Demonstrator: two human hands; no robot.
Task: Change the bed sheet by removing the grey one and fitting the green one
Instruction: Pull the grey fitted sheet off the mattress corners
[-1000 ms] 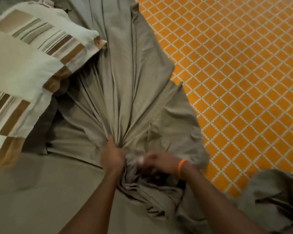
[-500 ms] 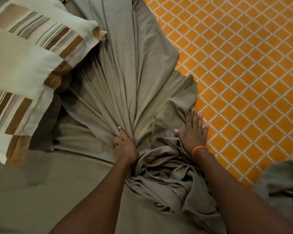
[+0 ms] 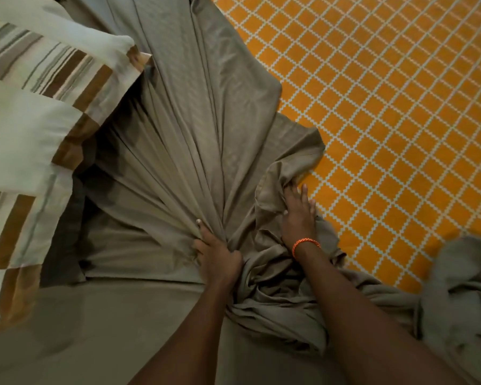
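1. Grey sheet: olive-grey, pulled into tight pleats fanning across the mattress, bunched into a crumpled heap at the bed's edge, trailing onto the orange floor.

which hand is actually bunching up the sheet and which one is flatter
The left hand grips the gathered sheet, folds fanning from its fist. The right hand, with the orange wristband, reaches flatter along the sheet's edge.
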